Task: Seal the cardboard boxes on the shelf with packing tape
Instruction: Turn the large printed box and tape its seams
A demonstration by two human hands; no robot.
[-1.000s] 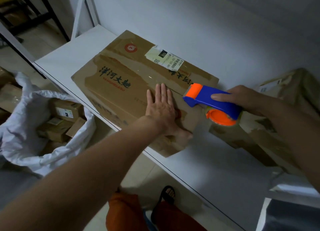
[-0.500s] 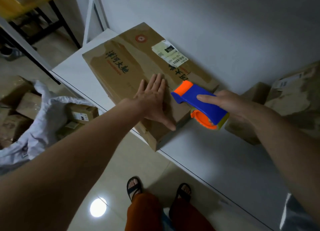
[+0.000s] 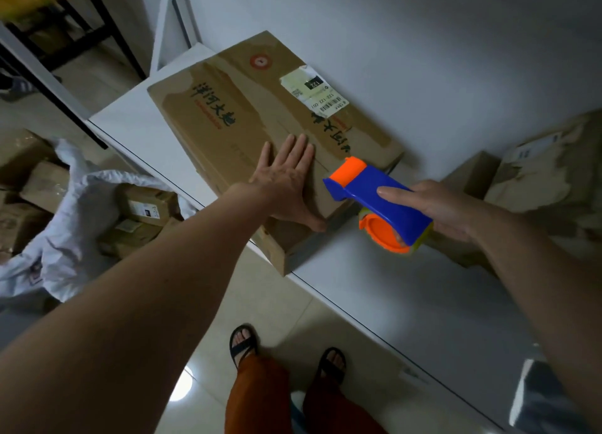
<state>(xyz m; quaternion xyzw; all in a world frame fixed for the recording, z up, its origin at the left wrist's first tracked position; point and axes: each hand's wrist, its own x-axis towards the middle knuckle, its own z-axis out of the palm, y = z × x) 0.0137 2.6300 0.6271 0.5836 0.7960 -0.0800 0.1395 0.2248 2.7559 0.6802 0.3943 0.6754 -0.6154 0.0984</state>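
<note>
One head view: I see the cardboard box [image 3: 260, 134] on the white shelf [image 3: 407, 303], its near corner overhanging the shelf edge. My left hand [image 3: 286, 186] presses flat, fingers straight, on the box top; my right hand [image 3: 446, 208] grips the tape dispenser [image 3: 378, 199] (blue and orange) just right of the box. A white sack [image 3: 65, 238] left of the box holds smaller cartons.

**Parcel storeroom**

White metal shelf [image 3: 407, 290] against a bare wall, carrying worn cardboard boxes [image 3: 247, 130] with shipping labels [image 3: 314, 93]. Tiled floor [image 3: 208, 345]. White sack [image 3: 68, 238] of small parcels [image 3: 146, 202] beside more cartons.
</note>
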